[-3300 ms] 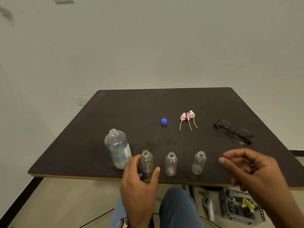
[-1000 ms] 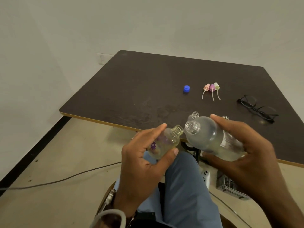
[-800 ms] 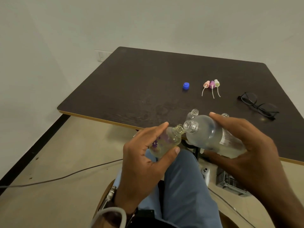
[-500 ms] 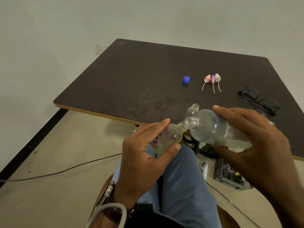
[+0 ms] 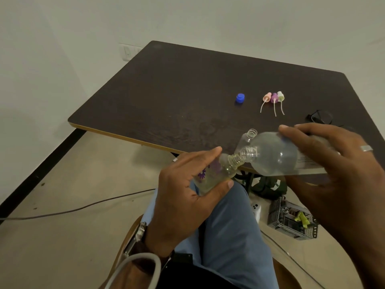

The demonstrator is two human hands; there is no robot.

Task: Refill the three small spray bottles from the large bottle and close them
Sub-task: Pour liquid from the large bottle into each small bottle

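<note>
A cable (image 5: pixel 73 209) trails across the pale floor at the far left, under the near corner of the dark table (image 5: pixel 187 90). Further in, the left hand (image 5: pixel 187 197) is held over the person's lap, in front of the table edge. Its fingers and thumb curl round a small spray bottle (image 5: pixel 214 174) — clear, with purple flower prints on its side — which is tilted so its threaded neck points up and to the right. A watch (image 5: pixel 138 236) sits on that wrist.

The small bottle's open neck meets the open mouth of the large bottle (image 5: pixel 273 155), which lies nearly on its side, mouth pointing left and slightly down. The two openings touch or nearly touch; whether liquid is passing I cannot tell. Just behind the large bottle's shoulder, a second small bottle (image 5: pixel 249 137) stands uncapped near the table's front edge.

Farther back on the table lies a blue cap (image 5: pixel 240 98), and to its right three spray tops (image 5: pixel 274 100) lie side by side — pink, purple and pale yellow-green — each with a thin tube trailing toward the viewer.

The right hand (image 5: pixel 333 163) grips the large bottle round its body, fingers spread over the top, and wears a ring (image 5: pixel 366 148). Glasses (image 5: pixel 319 117) show partly behind it. Below, on the floor, stands a metal mesh box (image 5: pixel 291 222).
</note>
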